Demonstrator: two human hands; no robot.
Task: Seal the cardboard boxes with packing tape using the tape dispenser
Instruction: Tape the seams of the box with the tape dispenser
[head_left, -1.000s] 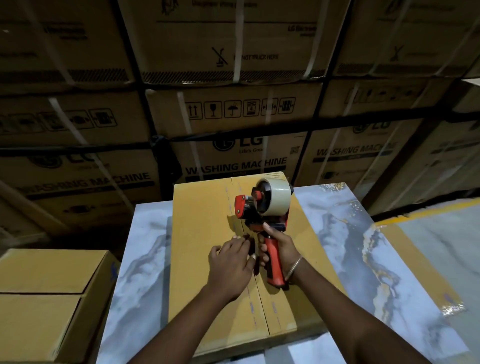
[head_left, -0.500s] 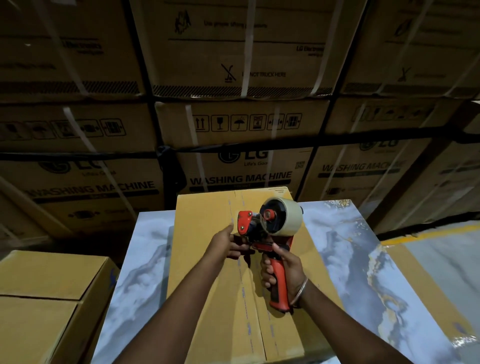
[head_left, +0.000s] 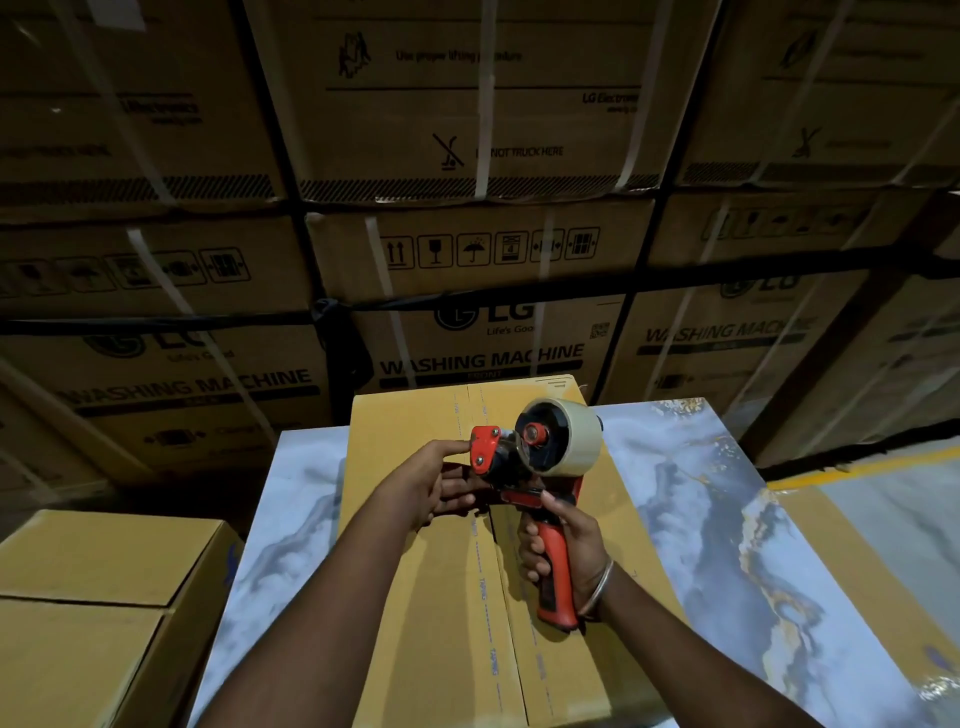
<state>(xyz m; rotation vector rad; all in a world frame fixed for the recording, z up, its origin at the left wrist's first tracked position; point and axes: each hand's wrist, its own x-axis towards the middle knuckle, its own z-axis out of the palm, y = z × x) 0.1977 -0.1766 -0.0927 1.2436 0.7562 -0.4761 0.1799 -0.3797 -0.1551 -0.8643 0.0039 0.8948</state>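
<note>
Backdrop: stacked washing-machine cartons (head_left: 467, 249).
Box (head_left: 441, 597): on marble table (head_left: 727, 519), centre seam already taped.
Right hand (head_left: 569, 545): clamped round tape dispenser (head_left: 535, 467) handle.
Left hand (head_left: 436, 483): fingers at red blade guard; grip unclear.
Risk: cut fingertip, or tape end folding onto itself.

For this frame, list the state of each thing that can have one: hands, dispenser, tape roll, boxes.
Right hand: grips the dispenser's handle.
Left hand: fingers at the dispenser's front end.
Tape dispenser: held up above the box, upright.
Tape roll: mounted on the dispenser.
Box on the table: flaps closed, tape along its centre seam.
Box at left: flaps closed.
</note>
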